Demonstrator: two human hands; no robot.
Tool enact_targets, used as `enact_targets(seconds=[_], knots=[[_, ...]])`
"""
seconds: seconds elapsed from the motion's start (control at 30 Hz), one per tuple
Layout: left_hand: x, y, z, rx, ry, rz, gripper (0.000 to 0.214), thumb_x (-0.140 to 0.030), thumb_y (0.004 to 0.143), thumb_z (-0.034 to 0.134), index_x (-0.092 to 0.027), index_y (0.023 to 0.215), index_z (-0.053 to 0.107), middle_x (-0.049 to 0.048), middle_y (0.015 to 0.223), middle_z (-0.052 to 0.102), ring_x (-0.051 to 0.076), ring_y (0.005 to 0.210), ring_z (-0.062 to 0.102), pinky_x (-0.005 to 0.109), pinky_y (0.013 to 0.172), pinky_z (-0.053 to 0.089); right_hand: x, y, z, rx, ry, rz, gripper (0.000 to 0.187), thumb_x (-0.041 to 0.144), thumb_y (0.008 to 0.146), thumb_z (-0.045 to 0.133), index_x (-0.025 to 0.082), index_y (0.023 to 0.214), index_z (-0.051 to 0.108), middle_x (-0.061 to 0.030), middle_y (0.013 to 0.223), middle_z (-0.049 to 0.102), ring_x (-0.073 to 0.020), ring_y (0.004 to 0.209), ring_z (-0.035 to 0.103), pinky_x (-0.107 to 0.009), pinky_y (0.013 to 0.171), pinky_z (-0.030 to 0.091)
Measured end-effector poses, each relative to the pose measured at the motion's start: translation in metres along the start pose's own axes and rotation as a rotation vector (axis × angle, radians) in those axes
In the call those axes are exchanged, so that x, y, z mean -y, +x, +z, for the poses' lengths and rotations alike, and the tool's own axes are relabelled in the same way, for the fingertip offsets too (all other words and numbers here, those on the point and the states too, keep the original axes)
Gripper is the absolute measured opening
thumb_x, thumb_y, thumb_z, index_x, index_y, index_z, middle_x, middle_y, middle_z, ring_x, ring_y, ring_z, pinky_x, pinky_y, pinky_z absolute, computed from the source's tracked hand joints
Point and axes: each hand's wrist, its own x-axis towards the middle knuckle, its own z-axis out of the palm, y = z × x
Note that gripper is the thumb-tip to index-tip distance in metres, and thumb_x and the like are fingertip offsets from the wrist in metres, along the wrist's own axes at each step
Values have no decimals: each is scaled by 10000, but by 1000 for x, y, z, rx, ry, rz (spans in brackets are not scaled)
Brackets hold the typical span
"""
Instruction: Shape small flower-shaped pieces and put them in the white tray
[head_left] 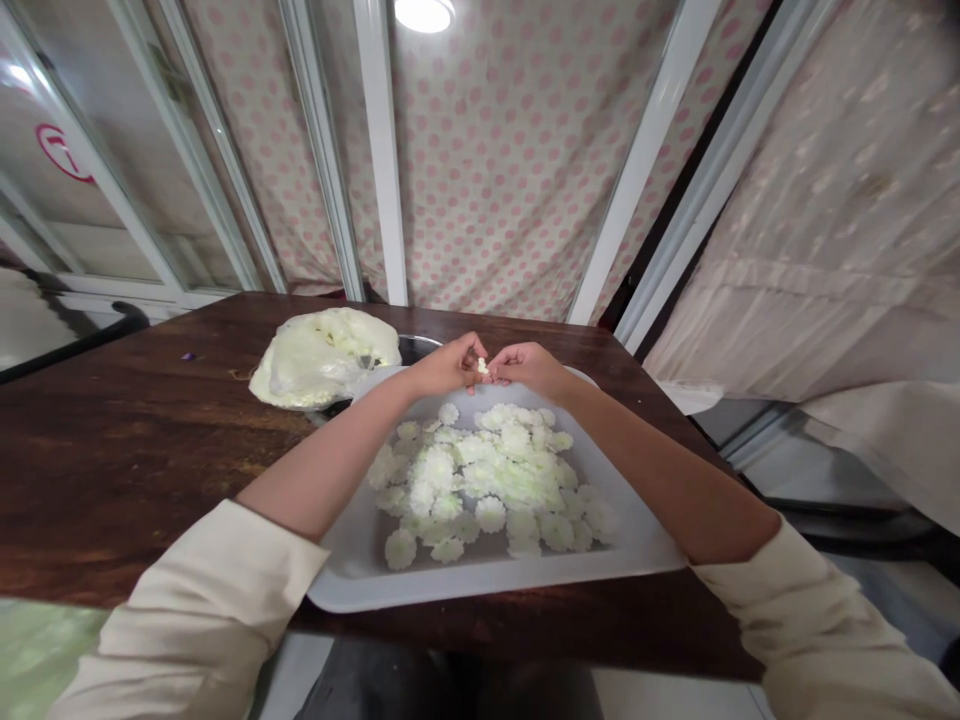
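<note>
A white tray (352, 560) lies on the dark wooden table (112, 450) in front of me, holding several pale white-green flower heads (487, 475). Above the tray's far end, my left hand (446, 368) and my right hand (529, 365) meet with fingers pinched together. Between their fingertips is one small white flower piece (482, 366). Both forearms reach over the tray, sleeves pushed up.
A clear plastic bag of pale flowers (322, 355) lies at the tray's far left, partly over a dark round dish (416, 347). Dotted curtains and white window frames stand behind the table. The table's right edge drops beside my right arm.
</note>
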Motion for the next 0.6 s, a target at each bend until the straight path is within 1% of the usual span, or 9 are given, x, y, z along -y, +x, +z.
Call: enact_targets(seconds=[0.1, 0.27, 0.53, 0.6], knots=[[2, 1, 0, -5, -2, 0, 291, -215, 713, 609, -206, 869, 363, -73, 627, 567, 105, 522, 587, 239, 556, 417, -2, 1, 0, 4, -8, -20, 118, 230, 627, 670, 132, 682, 635, -15, 609, 620, -96, 579, 539, -236, 586, 433], [1, 1, 0, -11, 18, 2, 288, -214, 715, 605, -208, 868, 360, -71, 619, 567, 110, 529, 591, 237, 554, 413, 3, -1, 3, -30, -74, 7, 134, 246, 611, 680, 139, 661, 616, -28, 632, 631, -102, 589, 547, -233, 571, 429], [-3, 0, 2, -22, 12, -15, 290, -192, 699, 608, -208, 846, 358, -71, 607, 562, 110, 514, 577, 240, 546, 416, 10, -4, 8, -77, -160, 6, 81, 207, 598, 639, 135, 627, 619, -47, 625, 638, -128, 589, 558, -249, 551, 428], [-3, 0, 2, -27, 18, -21, 285, -187, 698, 603, -209, 842, 358, -72, 593, 555, 111, 507, 573, 242, 543, 416, 11, -5, 9, -107, -210, 2, 72, 208, 606, 623, 137, 621, 620, -51, 627, 643, -132, 578, 553, -246, 530, 415]])
